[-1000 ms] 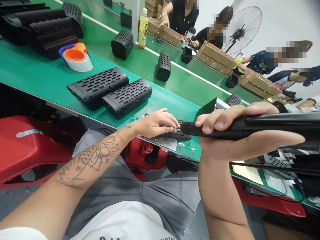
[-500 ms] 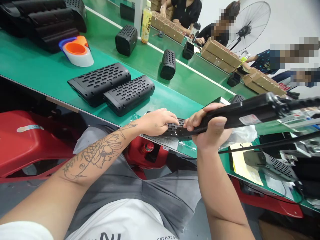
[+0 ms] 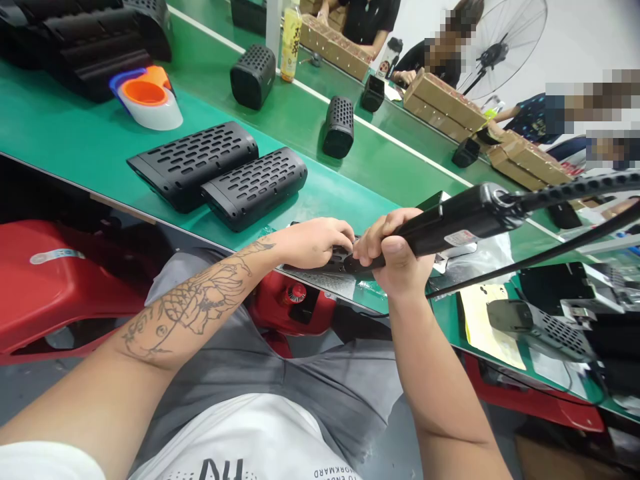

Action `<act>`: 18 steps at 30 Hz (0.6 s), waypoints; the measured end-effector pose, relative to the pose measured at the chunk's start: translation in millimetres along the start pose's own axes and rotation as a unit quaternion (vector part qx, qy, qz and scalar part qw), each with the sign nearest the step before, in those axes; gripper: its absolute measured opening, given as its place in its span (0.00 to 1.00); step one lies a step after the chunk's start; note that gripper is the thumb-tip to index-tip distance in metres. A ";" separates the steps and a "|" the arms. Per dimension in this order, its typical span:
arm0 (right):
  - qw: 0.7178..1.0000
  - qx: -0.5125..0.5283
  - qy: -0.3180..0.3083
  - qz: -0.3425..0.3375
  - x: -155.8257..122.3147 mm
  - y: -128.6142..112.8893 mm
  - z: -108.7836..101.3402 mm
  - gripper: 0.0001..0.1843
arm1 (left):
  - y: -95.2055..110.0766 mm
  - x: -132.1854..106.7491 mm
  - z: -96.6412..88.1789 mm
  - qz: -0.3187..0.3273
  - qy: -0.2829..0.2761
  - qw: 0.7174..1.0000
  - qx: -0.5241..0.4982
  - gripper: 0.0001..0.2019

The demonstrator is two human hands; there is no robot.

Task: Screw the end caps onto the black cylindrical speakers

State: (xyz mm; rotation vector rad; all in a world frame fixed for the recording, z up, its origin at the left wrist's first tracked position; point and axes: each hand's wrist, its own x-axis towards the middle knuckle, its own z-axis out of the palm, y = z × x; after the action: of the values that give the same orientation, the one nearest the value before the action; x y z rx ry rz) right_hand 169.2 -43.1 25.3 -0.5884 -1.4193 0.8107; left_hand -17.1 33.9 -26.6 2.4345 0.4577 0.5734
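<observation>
My right hand (image 3: 400,253) is wrapped round a black electric screwdriver (image 3: 465,217), which lies tilted with its coiled cable leading off to the right. Its front end points down-left at a black perforated housing (image 3: 336,260) near the table's front edge; the tip is hidden. My left hand (image 3: 323,243) grips that housing from the left, fingers curled over its top and covering much of it. Clear plastic film (image 3: 370,288) lies beneath the housing. Two similar perforated housings (image 3: 195,160) rest side by side to the left.
A tape dispenser-like orange and white holder (image 3: 155,107) and stacked black housings (image 3: 95,47) occupy the left. More housings (image 3: 340,127) sit along the green bench. Co-workers sit opposite behind cardboard boxes (image 3: 445,103). A black cable (image 3: 530,250) crosses at right, above yellow paper (image 3: 490,327).
My right hand and the electric screwdriver have shifted left, toward my left hand. The screwdriver's rear end has moved left too. My left hand stays on the housing.
</observation>
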 end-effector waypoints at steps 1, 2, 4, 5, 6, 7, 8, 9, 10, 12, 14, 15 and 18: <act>1.000 -0.001 -0.009 0.005 0.4 -1.2 -0.2 0.24 | -0.5 0.6 -0.3 -0.001 -0.003 1.000 -0.005 0.27; 1.000 -0.002 -0.017 0.013 0.7 -2.1 -0.8 0.25 | -0.8 1.0 -0.5 -0.003 -0.006 1.000 -0.009 0.27; 0.999 -0.004 -0.028 0.029 0.8 -2.3 -2.8 0.28 | -0.8 1.5 -1.2 -0.005 -0.008 1.000 -0.015 0.27; 0.999 -0.004 -0.030 0.038 0.2 -1.4 -3.8 0.28 | -0.5 1.5 -1.7 -0.006 -0.010 1.000 -0.017 0.27; 0.998 -0.004 -0.032 0.045 -0.7 0.0 -4.6 0.29 | 0.0 1.4 -2.3 -0.007 -0.012 1.000 -0.018 0.27; 0.998 -0.004 -0.031 0.050 -2.0 1.9 -4.9 0.30 | 0.8 1.2 -2.9 -0.008 -0.013 1.000 -0.019 0.26; 0.998 -0.006 -0.029 0.053 -3.7 3.8 -4.6 0.31 | 1.8 0.9 -3.6 -0.008 -0.014 1.000 -0.020 0.26; 0.998 -0.009 -0.025 0.056 -5.6 5.4 -3.8 0.32 | 2.9 0.4 -4.2 -0.009 -0.015 1.000 -0.022 0.26; 0.998 -0.014 -0.020 0.058 -7.3 6.2 -2.7 0.32 | 4.1 -0.3 -4.7 -0.009 -0.015 1.000 -0.023 0.26; 0.998 -0.023 -0.009 0.058 -9.3 4.1 -2.0 0.31 | 6.1 -2.1 -4.7 -0.011 -0.012 1.000 -0.022 0.27; 0.998 -0.031 0.017 0.047 -7.6 -3.6 -9.5 0.29 | 7.3 -4.2 -3.8 -0.020 -0.006 1.000 -0.014 0.30; 0.998 -0.036 0.047 0.032 -5.0 -9.1 -18.5 0.29 | 7.4 -5.2 -3.2 -0.026 -0.002 1.000 -0.010 0.30; 0.978 -0.096 0.179 -0.046 7.7 -24.1 -71.2 0.26 | 5.4 -6.6 -4.2 -0.042 0.003 0.999 -0.009 0.30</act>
State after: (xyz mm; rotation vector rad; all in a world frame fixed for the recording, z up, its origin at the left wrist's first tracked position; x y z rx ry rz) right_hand 242.8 -43.9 42.6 -0.7697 -1.1891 0.4671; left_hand -23.7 28.8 -22.1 2.3846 0.5518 0.5457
